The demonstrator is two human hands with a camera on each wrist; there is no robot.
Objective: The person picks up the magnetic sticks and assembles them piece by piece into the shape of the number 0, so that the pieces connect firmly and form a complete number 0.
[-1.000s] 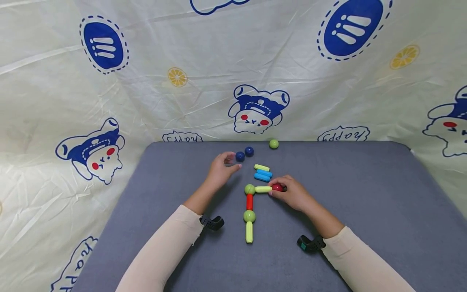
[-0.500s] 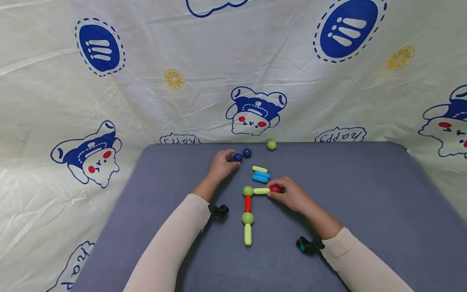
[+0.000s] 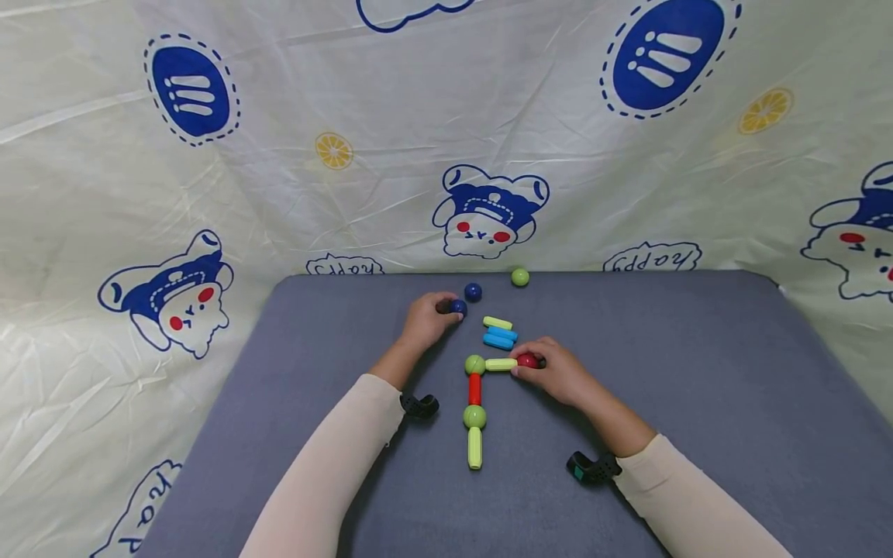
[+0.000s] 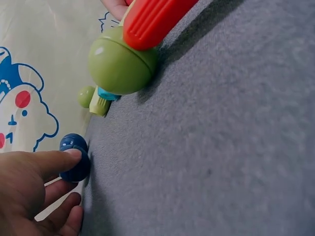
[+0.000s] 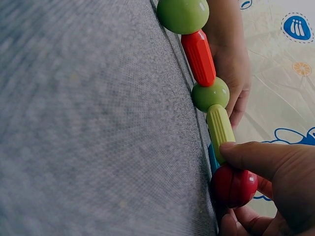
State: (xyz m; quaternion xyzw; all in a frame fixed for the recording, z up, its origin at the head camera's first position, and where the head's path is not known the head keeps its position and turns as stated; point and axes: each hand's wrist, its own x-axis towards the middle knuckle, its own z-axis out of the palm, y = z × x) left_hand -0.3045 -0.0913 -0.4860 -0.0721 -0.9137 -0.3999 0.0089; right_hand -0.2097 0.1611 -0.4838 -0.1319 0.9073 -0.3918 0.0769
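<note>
My left hand (image 3: pixel 424 319) pinches a dark blue ball (image 4: pixel 78 169) between thumb and fingers at the back of the table. A second blue ball (image 3: pixel 473 292) lies just beyond it. With thumb and fingers, my right hand (image 3: pixel 561 373) holds a red ball (image 5: pixel 234 187) at the end of a pale yellow-green rod (image 5: pixel 221 129). That rod joins a green ball (image 3: pixel 475 364), from which a red rod (image 3: pixel 475 390) runs toward me to another green ball (image 3: pixel 475 417). A further yellow-green rod (image 3: pixel 475 449) extends from there, its near end free.
Behind the joined pieces lie two blue rods (image 3: pixel 498 341) and a loose yellow-green rod (image 3: pixel 498 322), side by side. A loose green ball (image 3: pixel 519 277) sits at the far edge of the grey table (image 3: pixel 698 372). A printed sheet (image 3: pixel 391 209) hangs behind the table.
My left hand has reached the nearer blue ball, closed its fingers on it and drawn it slightly toward me. The right hand stays at the red ball.
</note>
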